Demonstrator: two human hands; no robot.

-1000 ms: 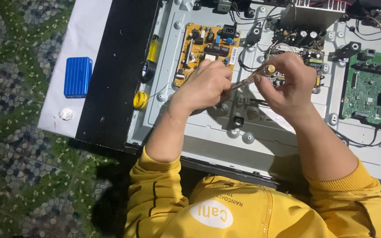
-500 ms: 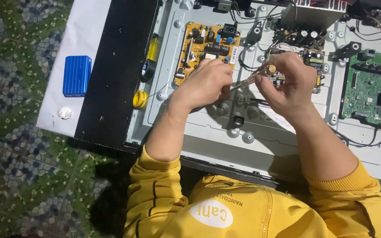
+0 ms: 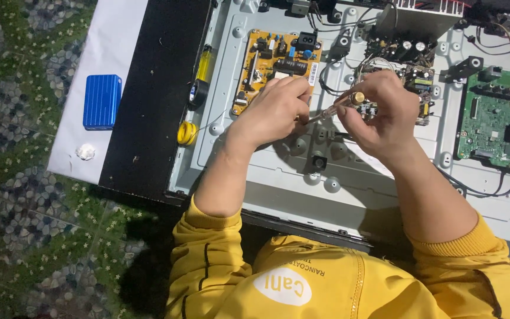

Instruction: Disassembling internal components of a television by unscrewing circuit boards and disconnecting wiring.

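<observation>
Closed on the screwdriver (image 3: pixel 333 107), my right hand (image 3: pixel 379 115) and left hand (image 3: pixel 275 112) hold its tip over the metal panel (image 3: pixel 278 189); next it needs careful seating, I think.

A small white barcode label (image 3: pixel 313 71) sits upright on the right edge of the orange circuit board (image 3: pixel 273 62). A blue ribbed rectangular case (image 3: pixel 102 101) lies on the white sheet (image 3: pixel 104 71), well left of it.
</observation>
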